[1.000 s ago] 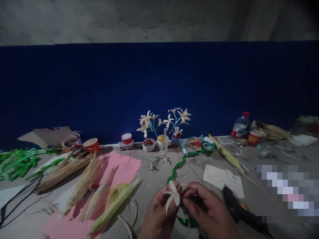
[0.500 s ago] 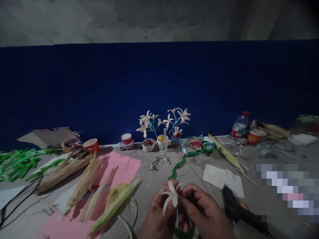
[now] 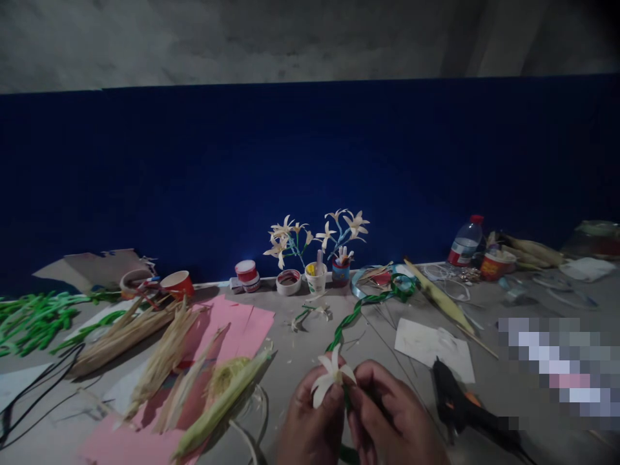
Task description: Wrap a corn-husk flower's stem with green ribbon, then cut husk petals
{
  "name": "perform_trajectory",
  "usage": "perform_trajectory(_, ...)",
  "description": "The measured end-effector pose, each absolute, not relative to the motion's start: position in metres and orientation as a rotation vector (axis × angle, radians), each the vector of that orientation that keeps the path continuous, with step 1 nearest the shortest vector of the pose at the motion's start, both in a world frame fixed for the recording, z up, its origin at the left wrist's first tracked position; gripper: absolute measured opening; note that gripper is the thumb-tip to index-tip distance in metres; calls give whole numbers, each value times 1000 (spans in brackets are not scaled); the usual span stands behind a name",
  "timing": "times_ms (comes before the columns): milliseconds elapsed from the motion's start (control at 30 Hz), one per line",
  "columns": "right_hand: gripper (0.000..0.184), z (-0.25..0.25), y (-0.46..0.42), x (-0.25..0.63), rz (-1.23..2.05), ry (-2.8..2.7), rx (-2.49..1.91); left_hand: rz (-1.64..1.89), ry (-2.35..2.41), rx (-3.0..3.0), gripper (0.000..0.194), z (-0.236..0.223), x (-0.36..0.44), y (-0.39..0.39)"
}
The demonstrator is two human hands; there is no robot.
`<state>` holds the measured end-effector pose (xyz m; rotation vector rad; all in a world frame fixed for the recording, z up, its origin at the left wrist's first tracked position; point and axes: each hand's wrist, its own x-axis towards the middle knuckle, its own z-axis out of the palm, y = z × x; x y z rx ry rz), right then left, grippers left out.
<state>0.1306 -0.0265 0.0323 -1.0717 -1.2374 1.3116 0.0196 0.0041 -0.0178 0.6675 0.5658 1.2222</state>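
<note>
Print on the clear plastic bottle with a red cap [image 3: 465, 245] and on the white paper cup with a green mark [image 3: 316, 282] is too small to read. The left hand [image 3: 314, 408] pinches a cream-white, narrow-petalled flower [image 3: 333, 376] between thumb and fingers, petals facing up, near the table's front edge. The right hand [image 3: 391, 408] has its thumb and fingertips closed at the flower's base; whether they also grip ribbon is hidden. A shiny green twisted ribbon [image 3: 347, 325] runs from behind the hands toward the back. A black glue gun [image 3: 460, 403] lies just right of the right hand, near a white paper sheet [image 3: 434, 349]. Left of the hands, a pale-green corn husk [image 3: 225, 407] lies across pink paper sheets [image 3: 249, 323].
</note>
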Motion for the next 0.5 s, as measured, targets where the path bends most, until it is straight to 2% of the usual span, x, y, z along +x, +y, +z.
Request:
perform_trajectory(100,50,32,-29,128,1183,-1266,-1121,1260,554,615,42,-18,21,2)
perform_trajectory(267,47,33,-31,131,1136,-1282,-1133,1267,571,621,35,-9,16,0)
perform_trajectory(500,40,32,-25,141,1364,-1218,-1025,1169,399,678,31,-2,17,2)
